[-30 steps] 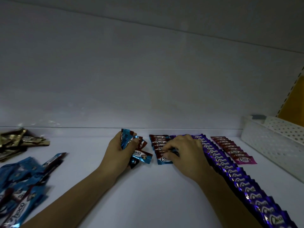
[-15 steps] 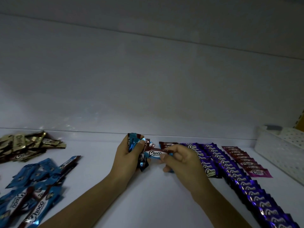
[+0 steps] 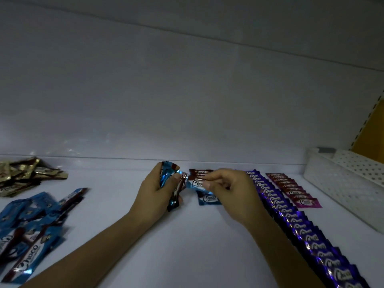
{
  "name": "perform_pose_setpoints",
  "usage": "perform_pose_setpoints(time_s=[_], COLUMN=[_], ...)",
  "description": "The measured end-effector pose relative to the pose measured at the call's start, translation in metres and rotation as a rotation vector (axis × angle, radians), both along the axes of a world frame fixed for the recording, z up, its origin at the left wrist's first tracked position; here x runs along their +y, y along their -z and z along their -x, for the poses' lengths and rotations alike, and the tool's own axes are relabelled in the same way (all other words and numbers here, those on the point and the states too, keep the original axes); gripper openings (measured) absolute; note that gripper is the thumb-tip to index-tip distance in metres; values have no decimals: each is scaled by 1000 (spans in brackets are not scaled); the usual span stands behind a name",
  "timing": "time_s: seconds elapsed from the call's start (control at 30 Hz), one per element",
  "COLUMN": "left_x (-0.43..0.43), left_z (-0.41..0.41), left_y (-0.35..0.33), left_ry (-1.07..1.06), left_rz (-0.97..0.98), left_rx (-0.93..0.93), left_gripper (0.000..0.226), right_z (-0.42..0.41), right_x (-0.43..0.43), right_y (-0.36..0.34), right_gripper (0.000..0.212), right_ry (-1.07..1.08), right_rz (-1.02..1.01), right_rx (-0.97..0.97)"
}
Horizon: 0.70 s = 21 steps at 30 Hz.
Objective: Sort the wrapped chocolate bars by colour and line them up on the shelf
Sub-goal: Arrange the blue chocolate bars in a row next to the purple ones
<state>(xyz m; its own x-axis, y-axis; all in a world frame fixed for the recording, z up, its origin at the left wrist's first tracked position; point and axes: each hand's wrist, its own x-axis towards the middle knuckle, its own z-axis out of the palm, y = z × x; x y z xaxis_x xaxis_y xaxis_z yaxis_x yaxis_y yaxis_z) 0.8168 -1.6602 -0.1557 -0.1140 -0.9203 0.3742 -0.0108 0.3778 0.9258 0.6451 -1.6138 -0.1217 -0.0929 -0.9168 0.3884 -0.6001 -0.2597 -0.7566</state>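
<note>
Blue bars [image 3: 166, 175] in left hand [image 3: 154, 191], right hand [image 3: 231, 193]

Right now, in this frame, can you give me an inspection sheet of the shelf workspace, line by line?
Surface: white shelf, dimly lit.
Job's things: short blue row mid-shelf; long purple row to its right; pink row beyond that; blue pile and gold pile lie loose at the left, unsorted.
Clutter: white perforated basket at the right edge.
Hands: left hand holds a bunch of blue bars; right hand pinches a single blue bar over the blue row.
Cables: nothing seen.
Surroundings: white back wall; yellow panel at the far right.
</note>
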Motion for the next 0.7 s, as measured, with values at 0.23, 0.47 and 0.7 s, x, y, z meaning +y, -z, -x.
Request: perform_pose_setpoints(time_s=[0.23,0.47,0.7], left_x=[0,-2,6], left_z=[1,-1,-1], left_y=[0,2,-4], left_ry=[5,8,166], left_rz=[1,42,61], left_rx=[1,-89,-41], left_gripper=[6,9,13], right_z=[28,22,19], right_x=[4,-1,-2], right_y=[4,9,14], right_gripper=[8,12,20], right_ry=[131,180,160], right_rz=[-160,-60,-38], right_rx=[530,640,645])
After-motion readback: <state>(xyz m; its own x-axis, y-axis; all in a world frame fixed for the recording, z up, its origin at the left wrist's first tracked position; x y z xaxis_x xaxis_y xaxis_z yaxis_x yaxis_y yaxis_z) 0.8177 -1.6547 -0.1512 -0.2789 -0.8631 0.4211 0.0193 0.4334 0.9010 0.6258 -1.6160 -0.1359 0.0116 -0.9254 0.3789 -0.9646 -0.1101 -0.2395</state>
